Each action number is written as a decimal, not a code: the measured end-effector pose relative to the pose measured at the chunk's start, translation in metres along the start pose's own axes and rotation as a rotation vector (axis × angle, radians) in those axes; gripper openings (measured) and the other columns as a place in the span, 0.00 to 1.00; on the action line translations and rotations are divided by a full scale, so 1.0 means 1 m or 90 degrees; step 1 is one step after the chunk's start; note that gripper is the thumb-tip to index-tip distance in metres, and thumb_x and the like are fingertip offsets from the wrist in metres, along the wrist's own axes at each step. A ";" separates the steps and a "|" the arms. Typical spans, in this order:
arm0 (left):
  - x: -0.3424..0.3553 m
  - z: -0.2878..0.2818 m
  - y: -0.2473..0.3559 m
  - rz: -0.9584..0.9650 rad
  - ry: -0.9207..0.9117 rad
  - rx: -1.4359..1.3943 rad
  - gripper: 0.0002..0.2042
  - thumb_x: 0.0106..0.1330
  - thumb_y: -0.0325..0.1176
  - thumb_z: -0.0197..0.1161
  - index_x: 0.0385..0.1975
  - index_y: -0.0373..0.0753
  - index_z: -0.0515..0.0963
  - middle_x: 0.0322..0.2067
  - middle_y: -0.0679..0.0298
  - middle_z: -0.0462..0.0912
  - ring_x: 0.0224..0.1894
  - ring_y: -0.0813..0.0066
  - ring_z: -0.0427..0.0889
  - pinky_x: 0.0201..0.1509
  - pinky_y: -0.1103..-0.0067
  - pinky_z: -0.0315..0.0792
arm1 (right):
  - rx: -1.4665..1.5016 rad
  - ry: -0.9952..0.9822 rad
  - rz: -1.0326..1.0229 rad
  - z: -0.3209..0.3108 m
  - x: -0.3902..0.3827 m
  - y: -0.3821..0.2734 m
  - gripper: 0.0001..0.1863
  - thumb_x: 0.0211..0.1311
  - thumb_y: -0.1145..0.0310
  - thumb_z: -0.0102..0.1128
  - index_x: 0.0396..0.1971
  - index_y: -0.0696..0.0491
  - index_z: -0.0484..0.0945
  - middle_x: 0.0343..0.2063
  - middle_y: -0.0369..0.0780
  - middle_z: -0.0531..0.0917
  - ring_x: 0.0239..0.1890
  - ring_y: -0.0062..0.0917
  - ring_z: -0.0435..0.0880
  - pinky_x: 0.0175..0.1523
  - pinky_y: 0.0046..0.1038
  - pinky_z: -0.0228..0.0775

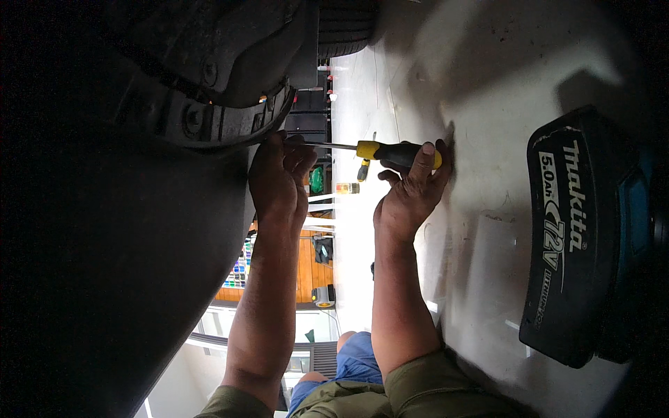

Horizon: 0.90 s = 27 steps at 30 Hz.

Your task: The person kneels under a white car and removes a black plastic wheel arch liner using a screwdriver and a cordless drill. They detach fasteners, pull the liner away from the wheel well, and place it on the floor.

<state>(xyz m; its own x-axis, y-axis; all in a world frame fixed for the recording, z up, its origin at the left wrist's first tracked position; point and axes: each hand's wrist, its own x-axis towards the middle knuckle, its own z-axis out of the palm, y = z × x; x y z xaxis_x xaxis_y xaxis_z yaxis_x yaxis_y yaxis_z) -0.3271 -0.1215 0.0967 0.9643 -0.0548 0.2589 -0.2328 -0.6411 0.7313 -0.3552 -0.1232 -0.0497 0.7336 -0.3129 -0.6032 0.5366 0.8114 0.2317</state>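
Note:
My right hand (pixel 412 184) is wrapped around the black-and-yellow handle of a screwdriver (pixel 388 152). Its metal shaft runs left, level in the picture, to the fingers of my left hand (pixel 277 174). Those fingers are curled together at the lower edge of a dark wheel-arch liner (pixel 244 125), beside a vehicle's dark body panel (pixel 139 251). The screwdriver's tip is hidden at my left fingers, and whatever they pinch cannot be made out. Round fasteners (pixel 193 120) show on the liner above that hand.
A large black-and-teal tool battery (pixel 568 244) fills the right side, close by. On the pale floor (pixel 474 76), another yellow-and-black tool (pixel 363 171) lies beyond the screwdriver, near a small yellow-orange can (pixel 346 188). A tyre (pixel 346 31) stands at the top. Wooden cabinetry (pixel 306 261) is behind my arms.

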 end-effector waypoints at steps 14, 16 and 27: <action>0.013 -0.008 -0.010 -0.051 -0.153 -0.059 0.09 0.70 0.33 0.50 0.42 0.35 0.69 0.37 0.54 0.79 0.40 0.65 0.81 0.45 0.71 0.78 | 0.199 -0.056 0.096 0.007 0.005 0.010 0.26 0.67 0.47 0.48 0.50 0.55 0.62 0.36 0.43 0.74 0.39 0.28 0.80 0.36 0.27 0.79; 0.012 -0.001 -0.006 -0.052 -0.129 -0.024 0.09 0.71 0.32 0.48 0.40 0.34 0.71 0.34 0.55 0.80 0.38 0.66 0.82 0.44 0.71 0.79 | 0.193 -0.023 0.095 0.012 0.008 0.009 0.27 0.67 0.48 0.47 0.51 0.56 0.61 0.40 0.46 0.72 0.42 0.29 0.80 0.38 0.27 0.80; 0.006 0.005 -0.012 -0.037 -0.111 -0.051 0.11 0.73 0.36 0.43 0.42 0.36 0.70 0.37 0.56 0.78 0.43 0.65 0.79 0.50 0.68 0.75 | 0.128 -0.033 0.007 0.011 -0.011 0.003 0.30 0.65 0.42 0.46 0.48 0.57 0.62 0.36 0.44 0.75 0.34 0.25 0.82 0.30 0.21 0.78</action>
<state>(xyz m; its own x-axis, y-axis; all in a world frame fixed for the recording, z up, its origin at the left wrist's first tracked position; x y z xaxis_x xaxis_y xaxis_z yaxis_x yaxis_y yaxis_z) -0.3176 -0.1184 0.0864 0.9820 -0.1560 0.1062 -0.1785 -0.5851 0.7911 -0.3569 -0.1227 -0.0344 0.7578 -0.3340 -0.5606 0.5969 0.7018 0.3888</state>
